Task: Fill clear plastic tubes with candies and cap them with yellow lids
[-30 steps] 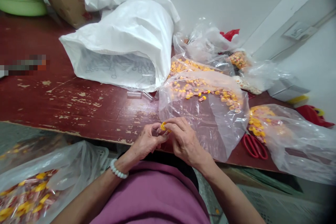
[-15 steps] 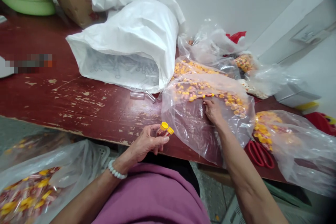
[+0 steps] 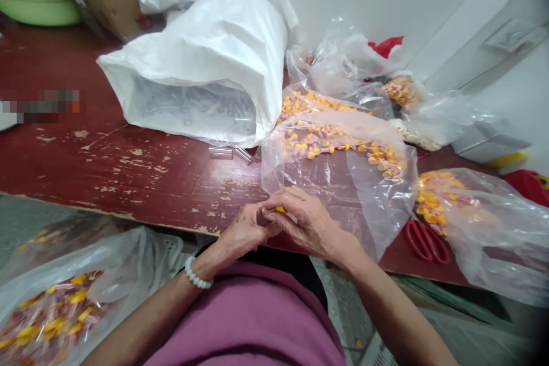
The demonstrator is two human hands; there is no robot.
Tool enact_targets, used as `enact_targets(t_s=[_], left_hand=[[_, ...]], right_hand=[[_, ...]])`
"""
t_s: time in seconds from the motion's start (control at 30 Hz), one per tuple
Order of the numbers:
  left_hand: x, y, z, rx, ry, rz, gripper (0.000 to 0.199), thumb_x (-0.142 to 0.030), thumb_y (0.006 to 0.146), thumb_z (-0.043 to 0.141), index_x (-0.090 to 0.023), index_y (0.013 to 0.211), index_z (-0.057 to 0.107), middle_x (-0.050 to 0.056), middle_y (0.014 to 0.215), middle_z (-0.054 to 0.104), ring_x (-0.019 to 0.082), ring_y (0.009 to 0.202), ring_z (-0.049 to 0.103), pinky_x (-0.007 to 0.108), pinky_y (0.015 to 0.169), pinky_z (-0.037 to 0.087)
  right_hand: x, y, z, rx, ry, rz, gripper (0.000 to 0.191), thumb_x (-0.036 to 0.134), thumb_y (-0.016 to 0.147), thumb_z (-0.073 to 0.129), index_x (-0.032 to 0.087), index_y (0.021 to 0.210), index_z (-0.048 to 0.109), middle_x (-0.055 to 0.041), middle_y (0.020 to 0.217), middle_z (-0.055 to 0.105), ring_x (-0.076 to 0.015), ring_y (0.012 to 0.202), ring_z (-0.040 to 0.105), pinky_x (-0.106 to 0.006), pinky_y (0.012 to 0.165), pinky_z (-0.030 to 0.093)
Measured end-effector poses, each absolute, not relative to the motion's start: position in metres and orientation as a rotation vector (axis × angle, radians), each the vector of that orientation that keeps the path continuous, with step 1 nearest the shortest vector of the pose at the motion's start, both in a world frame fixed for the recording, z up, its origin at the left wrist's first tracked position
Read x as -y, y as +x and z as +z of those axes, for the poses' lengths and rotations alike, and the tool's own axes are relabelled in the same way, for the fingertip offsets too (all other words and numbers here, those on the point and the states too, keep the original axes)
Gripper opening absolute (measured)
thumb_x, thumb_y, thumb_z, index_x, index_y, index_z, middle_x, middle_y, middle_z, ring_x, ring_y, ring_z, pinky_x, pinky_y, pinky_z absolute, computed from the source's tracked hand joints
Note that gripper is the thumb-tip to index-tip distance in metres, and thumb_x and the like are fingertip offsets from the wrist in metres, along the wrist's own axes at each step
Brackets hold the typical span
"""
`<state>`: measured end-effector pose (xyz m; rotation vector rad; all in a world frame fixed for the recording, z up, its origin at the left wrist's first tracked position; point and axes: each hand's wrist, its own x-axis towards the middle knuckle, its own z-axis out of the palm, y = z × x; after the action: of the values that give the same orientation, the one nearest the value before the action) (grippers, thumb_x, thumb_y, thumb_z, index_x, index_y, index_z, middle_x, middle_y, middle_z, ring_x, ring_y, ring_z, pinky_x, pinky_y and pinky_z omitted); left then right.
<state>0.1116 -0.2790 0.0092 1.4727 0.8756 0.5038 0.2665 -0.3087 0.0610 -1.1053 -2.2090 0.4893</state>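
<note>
My left hand point(image 3: 245, 227), a pale bead bracelet at its wrist, is closed around small yellow-capped tubes that the fingers mostly hide. Against it, my right hand point(image 3: 307, 222) curls over from the other side, its fingers closed at a yellow-capped tube point(image 3: 281, 210). Just a bit of yellow cap and reddish content shows between the hands, so the number of tubes there cannot be told. Beyond my hands, an open clear plastic bag point(image 3: 377, 211) lies on the table, with many yellow-capped pieces point(image 3: 317, 151) spread at its mouth.
A white sack point(image 3: 214, 40) holds clear tubes, and a few clear tubes point(image 3: 221, 152) lie before it. Red-handled scissors point(image 3: 426, 241) rest at the right beside another filled bag point(image 3: 493, 234). Lower left is a bag of yellow-capped tubes point(image 3: 55, 314). A green basin point(image 3: 38, 6) stands far left.
My right hand has come back from the pieces in the clear bag to meet my left hand in front of my body. The two tubes in my left hand are now mostly covered.
</note>
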Motion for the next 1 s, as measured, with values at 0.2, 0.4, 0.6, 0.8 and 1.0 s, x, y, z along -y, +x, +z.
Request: enact_targets(t_s=[0.2, 0.4, 0.6, 0.8, 1.0], left_hand=[[0.28, 0.106, 0.007, -0.828, 1.399, 0.567, 0.024, -0.035, 0.075, 0.062, -0.013, 0.068, 0.056, -0.005, 0.053, 0.046, 0.006, 0.047, 0.039, 0.017, 0.042, 0.031], [0.279, 0.105, 0.009, -0.746, 1.353, 0.582, 0.018, -0.025, 0.07, 0.067, -0.011, 0.081, 0.065, 0.0, 0.069, 0.058, 0.011, 0.062, 0.048, 0.021, 0.056, 0.04], [0.281, 0.103, 0.001, -0.732, 1.252, 0.587, 0.011, -0.021, 0.07, 0.066, -0.012, 0.077, 0.066, -0.002, 0.063, 0.054, 0.009, 0.054, 0.044, 0.02, 0.049, 0.036], [0.28, 0.102, 0.0, -0.564, 0.802, 0.622, 0.022, -0.019, 0.066, 0.072, -0.013, 0.086, 0.066, 0.002, 0.077, 0.06, 0.011, 0.065, 0.054, 0.023, 0.061, 0.044], [0.282, 0.102, -0.005, -0.605, 0.606, 0.632, 0.017, -0.01, 0.06, 0.072, -0.012, 0.076, 0.065, 0.001, 0.068, 0.06, 0.012, 0.064, 0.056, 0.025, 0.065, 0.045]], right_hand=[[0.308, 0.27, 0.062, 2.105, -1.162, 0.409, 0.027, 0.023, 0.089, 0.052, 0.02, 0.116, 0.053, -0.0093, 0.121, 0.055, -0.017, 0.113, 0.052, -0.034, 0.096, 0.044], [0.32, 0.262, 0.054, 2.334, -1.225, 0.329, 0.045, 0.047, 0.076, 0.066, 0.02, 0.112, 0.057, -0.0107, 0.134, 0.048, -0.0269, 0.118, 0.043, -0.048, 0.102, 0.035], [0.319, 0.26, 0.04, 2.243, -1.223, 0.434, 0.045, 0.044, 0.077, 0.067, 0.023, 0.115, 0.056, -0.0102, 0.14, 0.041, -0.0255, 0.125, 0.04, -0.046, 0.105, 0.034], [0.32, 0.258, 0.032, 2.046, -1.299, 0.355, 0.095, 0.051, 0.069, 0.072, 0.02, 0.143, 0.022, -0.0156, 0.145, 0.032, -0.0283, 0.135, 0.03, -0.048, 0.109, 0.031], [0.323, 0.237, 0.003, 2.097, -1.308, 0.216, 0.108, 0.046, 0.061, 0.079, 0.015, 0.144, 0.018, -0.0189, 0.14, 0.038, -0.0296, 0.131, 0.037, -0.046, 0.107, 0.036]])
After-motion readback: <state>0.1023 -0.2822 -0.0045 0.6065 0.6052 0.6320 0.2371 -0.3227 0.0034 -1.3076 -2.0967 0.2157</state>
